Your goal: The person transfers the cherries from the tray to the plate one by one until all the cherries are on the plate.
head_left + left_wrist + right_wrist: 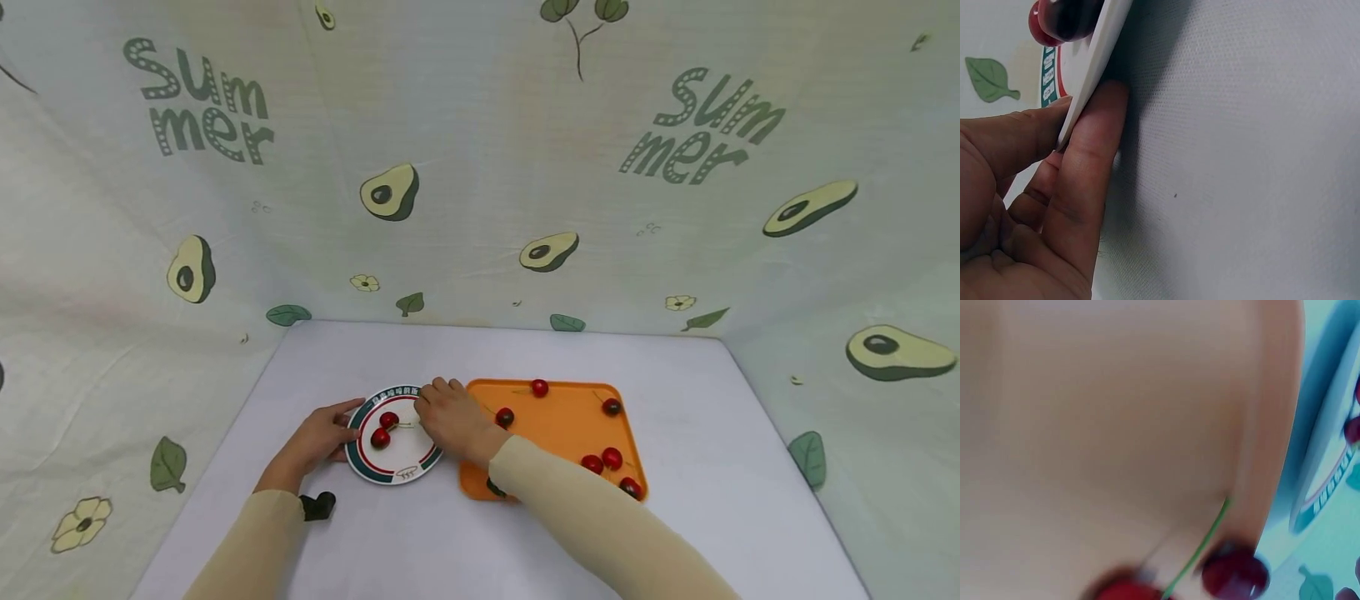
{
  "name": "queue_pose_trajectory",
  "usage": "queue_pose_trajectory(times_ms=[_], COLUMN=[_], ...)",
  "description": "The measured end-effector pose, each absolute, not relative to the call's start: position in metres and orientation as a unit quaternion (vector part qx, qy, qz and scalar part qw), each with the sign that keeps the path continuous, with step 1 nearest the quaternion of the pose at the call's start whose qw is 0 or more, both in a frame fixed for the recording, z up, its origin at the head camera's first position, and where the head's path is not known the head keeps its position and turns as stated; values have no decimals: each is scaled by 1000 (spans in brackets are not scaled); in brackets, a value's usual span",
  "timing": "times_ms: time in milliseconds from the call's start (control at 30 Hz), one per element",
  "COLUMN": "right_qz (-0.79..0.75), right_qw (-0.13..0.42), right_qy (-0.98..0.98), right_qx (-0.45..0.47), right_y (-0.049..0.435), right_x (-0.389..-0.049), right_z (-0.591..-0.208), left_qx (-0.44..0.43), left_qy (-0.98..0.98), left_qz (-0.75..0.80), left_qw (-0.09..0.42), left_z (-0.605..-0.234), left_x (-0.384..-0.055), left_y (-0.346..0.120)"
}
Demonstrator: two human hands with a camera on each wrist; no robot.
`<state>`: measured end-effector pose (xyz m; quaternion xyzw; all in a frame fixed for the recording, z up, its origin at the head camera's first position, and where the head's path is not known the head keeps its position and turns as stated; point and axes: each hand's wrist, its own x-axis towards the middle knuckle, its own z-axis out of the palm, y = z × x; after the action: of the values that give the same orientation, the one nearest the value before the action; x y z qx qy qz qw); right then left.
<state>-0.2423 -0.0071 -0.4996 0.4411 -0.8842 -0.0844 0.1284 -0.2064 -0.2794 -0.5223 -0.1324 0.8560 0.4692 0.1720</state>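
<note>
My left hand [318, 437] pinches the left rim of a white plate [408, 454] with a green and red border. In the left wrist view, the thumb lies on top of the plate's rim [1094, 69] and a finger is beneath it. Two dark red cherries [381, 437] with stems lie on the plate. Above the plate's right side is my right hand [457, 421], fingers bent, its fingertips mostly hidden; whether they hold anything cannot be seen. An orange tray [555, 417] beside the plate carries several red cherries [612, 457], some under the right forearm's edge.
A white table [420, 550] lies under everything, with a cloth backdrop [465, 167] of avocado prints behind it. Near the left wrist is a black wrist attachment [318, 506]. In the right wrist view, a cherry [1235, 575] and its green stem show close by the tray's edge.
</note>
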Motion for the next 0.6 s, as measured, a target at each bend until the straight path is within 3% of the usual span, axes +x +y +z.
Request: queue_pose_trajectory(times_ms=[600], right_qz=[-74], right_qw=[155], right_qy=[-907], right_qx=[384], right_y=[98], right_x=[-261], right_z=[-484], left_qx=[-125], left_qy=[864], left_qz=[458], left_qw=[169], left_z=[-519], left_x=[-204], left_y=[-278])
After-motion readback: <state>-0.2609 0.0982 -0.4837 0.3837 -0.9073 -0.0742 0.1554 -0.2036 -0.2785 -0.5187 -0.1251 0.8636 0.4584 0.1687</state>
